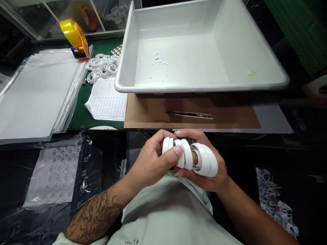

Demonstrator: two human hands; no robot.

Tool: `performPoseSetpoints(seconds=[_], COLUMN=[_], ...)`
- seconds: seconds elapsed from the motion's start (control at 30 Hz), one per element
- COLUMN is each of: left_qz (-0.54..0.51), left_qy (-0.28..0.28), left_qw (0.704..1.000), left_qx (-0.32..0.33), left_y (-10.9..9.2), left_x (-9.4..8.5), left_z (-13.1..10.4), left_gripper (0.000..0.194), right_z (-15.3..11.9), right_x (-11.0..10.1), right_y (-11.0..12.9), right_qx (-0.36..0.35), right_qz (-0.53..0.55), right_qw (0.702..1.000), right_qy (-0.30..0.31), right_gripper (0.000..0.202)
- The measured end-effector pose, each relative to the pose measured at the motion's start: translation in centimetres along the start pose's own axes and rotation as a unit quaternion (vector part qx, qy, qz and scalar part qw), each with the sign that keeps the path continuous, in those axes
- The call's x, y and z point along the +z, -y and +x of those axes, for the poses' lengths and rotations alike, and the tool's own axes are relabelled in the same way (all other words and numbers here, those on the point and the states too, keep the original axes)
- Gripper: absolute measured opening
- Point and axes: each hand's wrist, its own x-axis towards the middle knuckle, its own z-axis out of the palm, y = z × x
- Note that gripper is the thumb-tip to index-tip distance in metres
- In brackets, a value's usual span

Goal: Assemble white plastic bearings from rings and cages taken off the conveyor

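Several white plastic rings are strung close together between my two hands, in front of my body. My left hand is closed, its thumb pressed on the rings at the left end of the row. On the right, my right hand curls around the other rings, and one of its fingers passes through them. Parts of both hands' fingers are hidden behind the rings.
A large white tub with small scraps stands ahead. Tweezers lie on brown cardboard. More white rings, a gridded sheet, a tape dispenser and bagged sheets are at left.
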Motion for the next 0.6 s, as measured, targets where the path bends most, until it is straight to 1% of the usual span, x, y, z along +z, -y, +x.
performPoseSetpoints(seconds=[0.07, 0.13, 0.2, 0.27, 0.33, 0.43, 0.5, 0.6], left_qz=[-0.020, -0.043, -0.060, -0.063, -0.043, 0.015, 0.036, 0.041], left_qy=[-0.001, -0.003, 0.000, 0.005, 0.000, -0.019, -0.019, -0.007], left_qw=[1.000, 0.999, 0.998, 0.998, 0.999, 0.999, 0.997, 0.997], left_qx=[-0.017, -0.025, -0.027, -0.018, 0.004, 0.047, 0.068, 0.069], left_y=[0.1, 0.1, 0.0, -0.1, -0.3, -0.5, -0.4, -0.2], left_x=[0.4, 0.7, 0.8, 0.8, 0.8, 0.7, 0.7, 0.8], left_z=[0.1, 0.1, -0.1, -0.4, -0.8, -1.3, -1.6, -1.9], left_gripper=[0.043, 0.045, 0.045, 0.043, 0.043, 0.041, 0.036, 0.035], right_z=[-0.5, -1.0, -1.3, -1.3, -1.2, -0.9, -0.9, -1.2], right_x=[0.2, 0.5, 0.8, 0.9, 1.0, 0.9, 0.7, 0.6], right_y=[-0.2, -0.4, -0.4, -0.4, -0.2, 0.2, 0.3, 0.3], right_qx=[0.013, 0.045, 0.085, 0.107, 0.103, 0.107, 0.122, 0.117], right_qz=[0.004, 0.027, 0.079, 0.134, 0.176, 0.204, 0.202, 0.182], right_qw=[1.000, 0.998, 0.992, 0.984, 0.977, 0.971, 0.970, 0.974], right_qy=[-0.013, -0.028, -0.044, -0.056, -0.066, -0.066, -0.063, -0.067], right_gripper=[0.010, 0.014, 0.020, 0.025, 0.025, 0.027, 0.029, 0.029])
